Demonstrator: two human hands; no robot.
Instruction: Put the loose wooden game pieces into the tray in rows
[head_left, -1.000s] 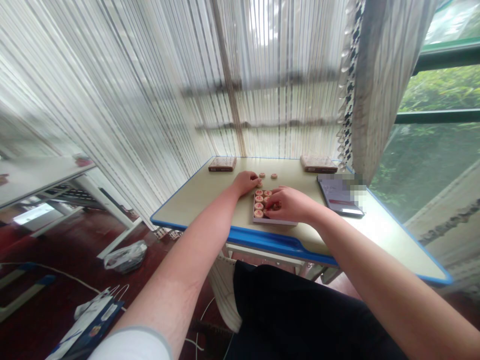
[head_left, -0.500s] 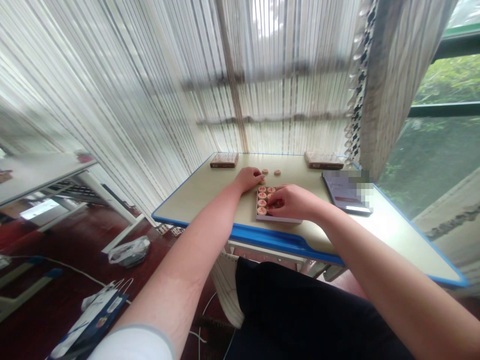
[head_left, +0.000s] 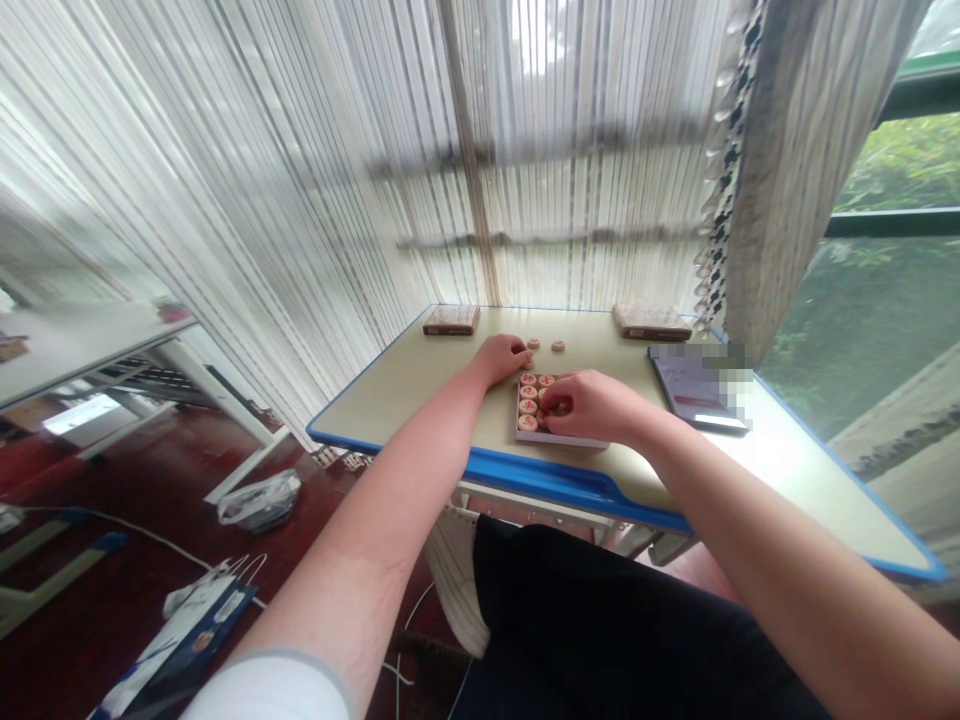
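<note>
Round Chinese chess pieces point(head_left: 528, 407) with red characters lie in rows in a shallow light box point(head_left: 559, 440) near the table's front edge. Over the box, my right hand point(head_left: 581, 402) is closed with its fingertips down among the pieces, apparently pinching one; the hand hides the box's right part. My left hand point(head_left: 505, 358) rests on the table behind the box, its fingers closed on a chess piece point(head_left: 529, 360) at the tabletop. Just beyond it, two loose pieces, a nearer-left one point(head_left: 533, 344) and a right one point(head_left: 558, 346), lie on the table.
On the pale table point(head_left: 390, 400) with blue edging, a brown box point(head_left: 451, 320) stands at back left and another brown box point(head_left: 651, 322) at back right. A dark tablet-like device point(head_left: 694, 390) lies on the right. Bags point(head_left: 259, 500) sit on the floor at left.
The view has shifted slightly. Both hands stay almost where they were, the left at its piece and the right over the box.
</note>
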